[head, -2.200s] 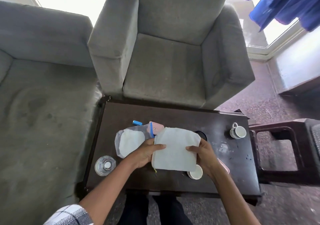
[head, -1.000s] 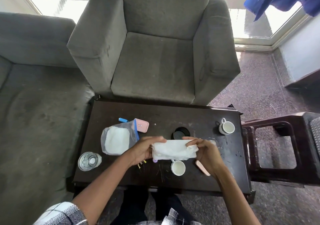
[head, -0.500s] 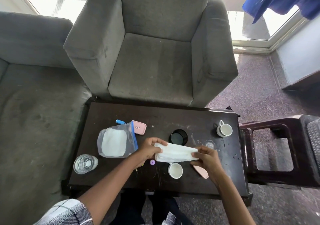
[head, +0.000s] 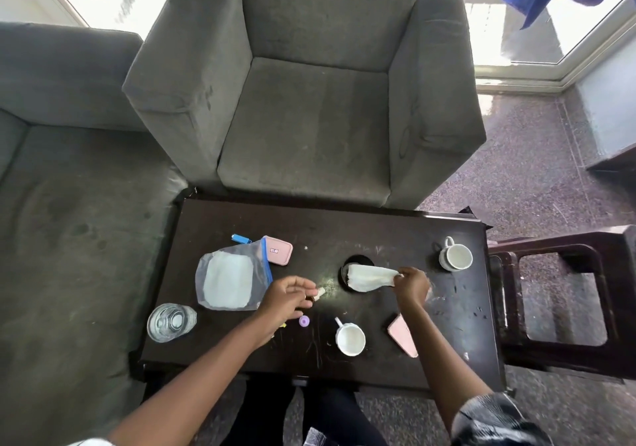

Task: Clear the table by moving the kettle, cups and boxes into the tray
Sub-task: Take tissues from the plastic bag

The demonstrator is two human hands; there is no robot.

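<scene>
A folded cloth (head: 370, 277) is pinched in the right hand (head: 412, 286), while the near cup (head: 350, 339) is found slightly closer to the slack, seemingly empty left hand (head: 288, 297).

The right hand (head: 411, 285) pinches a folded white cloth (head: 368, 277) over a black round object (head: 358, 260). The left hand (head: 287, 296) hovers, fingers relaxed, right of a plastic bag (head: 229, 280); a white cup (head: 350, 339) stands nearer.

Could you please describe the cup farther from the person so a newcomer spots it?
On the dark table before the grey armchair, look to its far right end. The white cup there stands alone, unlike the other cup near the front edge.
</scene>
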